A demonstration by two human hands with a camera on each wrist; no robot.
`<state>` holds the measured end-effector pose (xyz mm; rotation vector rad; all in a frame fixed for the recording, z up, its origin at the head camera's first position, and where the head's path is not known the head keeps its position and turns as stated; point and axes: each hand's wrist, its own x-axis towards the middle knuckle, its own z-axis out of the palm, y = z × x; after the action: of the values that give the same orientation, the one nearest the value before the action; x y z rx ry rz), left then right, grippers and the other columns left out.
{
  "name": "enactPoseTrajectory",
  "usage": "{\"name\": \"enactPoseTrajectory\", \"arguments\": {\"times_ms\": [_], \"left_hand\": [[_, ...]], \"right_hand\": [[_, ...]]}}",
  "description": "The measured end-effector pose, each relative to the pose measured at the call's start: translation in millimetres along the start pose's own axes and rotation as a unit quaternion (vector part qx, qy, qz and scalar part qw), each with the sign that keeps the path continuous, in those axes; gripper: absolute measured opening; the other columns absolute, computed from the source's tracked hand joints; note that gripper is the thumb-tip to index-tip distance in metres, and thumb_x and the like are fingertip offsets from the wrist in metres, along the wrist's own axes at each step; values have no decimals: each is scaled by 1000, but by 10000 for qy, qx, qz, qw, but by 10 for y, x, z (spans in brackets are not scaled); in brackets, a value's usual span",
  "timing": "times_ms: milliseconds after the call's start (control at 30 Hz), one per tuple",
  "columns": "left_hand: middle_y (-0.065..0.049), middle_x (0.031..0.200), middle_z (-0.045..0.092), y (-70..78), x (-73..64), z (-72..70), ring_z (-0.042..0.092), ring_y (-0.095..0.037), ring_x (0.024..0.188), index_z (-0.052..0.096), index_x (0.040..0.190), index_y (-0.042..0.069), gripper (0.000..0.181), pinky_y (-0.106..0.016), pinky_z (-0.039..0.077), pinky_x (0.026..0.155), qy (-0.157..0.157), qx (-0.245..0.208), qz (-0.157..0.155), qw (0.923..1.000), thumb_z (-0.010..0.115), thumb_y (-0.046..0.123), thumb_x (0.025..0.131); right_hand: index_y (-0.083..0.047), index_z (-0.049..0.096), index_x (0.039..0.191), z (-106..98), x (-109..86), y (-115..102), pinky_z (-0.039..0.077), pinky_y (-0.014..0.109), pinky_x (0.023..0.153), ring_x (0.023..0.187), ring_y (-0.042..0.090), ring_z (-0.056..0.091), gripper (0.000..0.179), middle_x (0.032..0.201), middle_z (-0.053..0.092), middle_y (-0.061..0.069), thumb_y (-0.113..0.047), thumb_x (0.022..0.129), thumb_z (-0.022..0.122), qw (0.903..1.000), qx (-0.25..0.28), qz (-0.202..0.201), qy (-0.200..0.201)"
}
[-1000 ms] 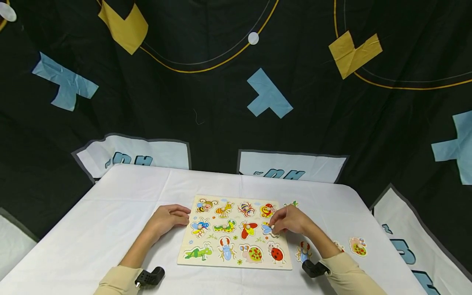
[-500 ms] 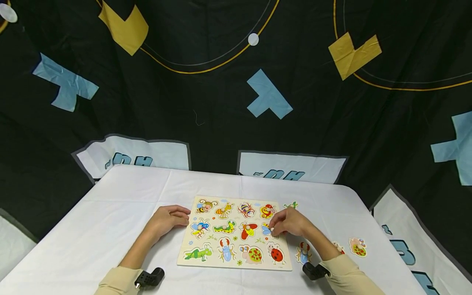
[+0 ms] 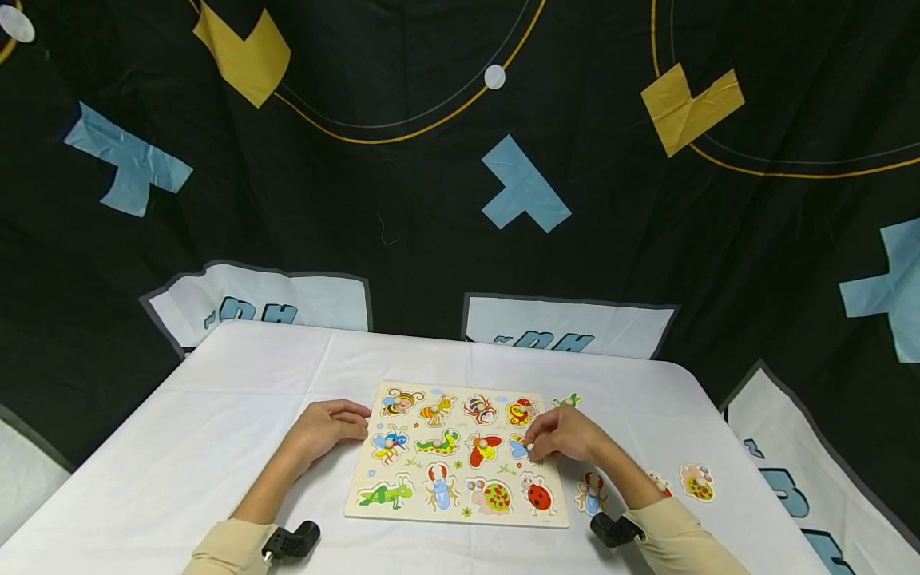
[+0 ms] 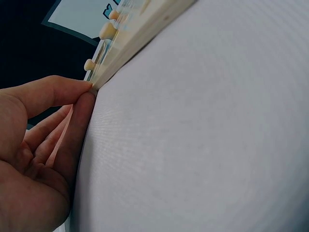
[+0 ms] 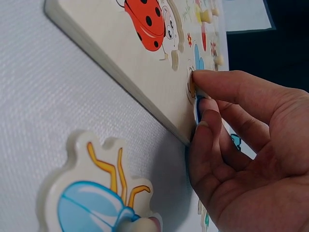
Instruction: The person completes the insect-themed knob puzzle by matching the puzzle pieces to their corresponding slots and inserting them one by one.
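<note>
A wooden insect puzzle board [image 3: 460,467] lies on the white table. My left hand [image 3: 325,431] lies at its left side; in the left wrist view, its fingertips [image 4: 86,87] touch the board's edge. My right hand [image 3: 568,431] is over the board's right side, pinching a blue-winged insect puzzle piece [image 3: 518,447] at its slot. The right wrist view shows the piece's blue edge [image 5: 197,108] under the fingers, which hide most of it. Knobbed pieces fill the two upper rows beside it. The bottom row shows bare printed recesses, among them a ladybug picture [image 5: 146,21].
Loose pieces lie to the right of the board: a blue beetle piece [image 3: 592,492], a snail piece [image 3: 698,482], a red piece [image 3: 660,481] partly behind the right forearm, and a green piece [image 3: 568,399] behind the hand. A black curtain [image 3: 431,239] hangs beyond the table.
The right fingers shift very slightly at the blue-winged piece, covering a little more of it than a second ago. My left hand and the board stay in place.
</note>
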<state>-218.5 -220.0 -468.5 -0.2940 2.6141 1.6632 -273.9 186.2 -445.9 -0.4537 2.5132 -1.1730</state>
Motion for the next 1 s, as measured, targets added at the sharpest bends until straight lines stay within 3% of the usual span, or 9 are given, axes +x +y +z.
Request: {"name": "enactPoseTrajectory", "arguments": {"times_ms": [600, 733, 1000], "left_hand": [[-3, 91, 77, -2, 18, -11, 68, -13, 84, 74, 113, 5, 35, -26, 50, 75, 12, 55, -13, 10000, 80, 11, 80], [-3, 91, 78, -5, 10, -8, 68, -13, 84, 74, 113, 5, 34, -26, 50, 75, 8, 58, -16, 10000, 80, 10, 80], [-2, 91, 77, -3, 1, 2, 67, -13, 83, 74, 112, 6, 34, -27, 50, 75, -6, 70, -5, 10000, 80, 10, 80]], "right_hand": [[-3, 78, 94, -75, -16, -21, 49, 30, 61, 65, 13, 57, 22, 74, 71, 1, -12, 75, 86, 9997, 180, -135, -96], [-3, 78, 97, -116, -13, -32, 50, 32, 62, 66, 15, 60, 24, 79, 74, 4, -13, 76, 86, 9996, 252, -86, 55], [-11, 78, 101, -183, 6, -59, 49, 34, 68, 72, 20, 59, 27, 77, 70, 2, -20, 77, 86, 9961, 275, 505, 676]]}}
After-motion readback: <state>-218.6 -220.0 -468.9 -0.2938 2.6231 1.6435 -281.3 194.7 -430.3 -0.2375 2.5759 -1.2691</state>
